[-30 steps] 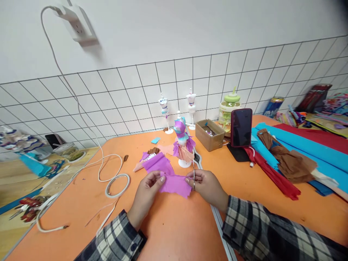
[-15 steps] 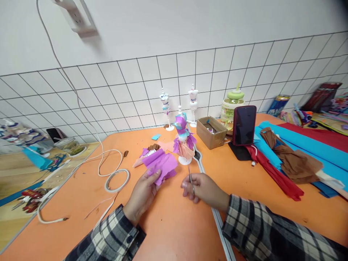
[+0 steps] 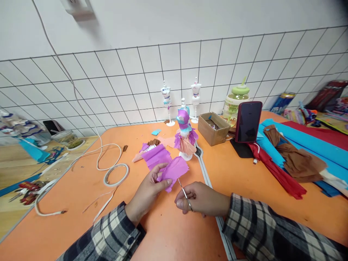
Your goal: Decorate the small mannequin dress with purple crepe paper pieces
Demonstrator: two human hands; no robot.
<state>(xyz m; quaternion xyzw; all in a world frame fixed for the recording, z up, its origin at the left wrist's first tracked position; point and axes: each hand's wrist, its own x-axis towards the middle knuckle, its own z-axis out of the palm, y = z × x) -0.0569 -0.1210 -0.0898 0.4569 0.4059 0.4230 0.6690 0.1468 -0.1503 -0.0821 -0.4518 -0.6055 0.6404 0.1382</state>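
Pinched between the thumb and fingers of my left hand (image 3: 151,188) is a piece of purple crepe paper (image 3: 177,169). My right hand (image 3: 199,199) grips small metal scissors (image 3: 185,194), whose tips touch or nearly touch the paper's lower right edge. Just beyond the paper stands a small mannequin (image 3: 185,132) dressed in purple, blue and peach crepe paper. A folded purple crepe paper roll (image 3: 156,156) with a white label lies left of it, beside brown paper scraps (image 3: 153,142).
Behind stand two white mannequins (image 3: 166,103). To the right are a cardboard box (image 3: 213,130), a propped phone (image 3: 248,123), a green-lidded bottle (image 3: 236,103) and coloured crepe paper (image 3: 296,156). A tape roll (image 3: 116,175) and a white cable (image 3: 99,145) lie on the left.
My left hand has lifted the purple piece up and right, apart from the folded roll. The scissors in my right hand have tilted left and come up to the paper's edge. The view shifted slightly.
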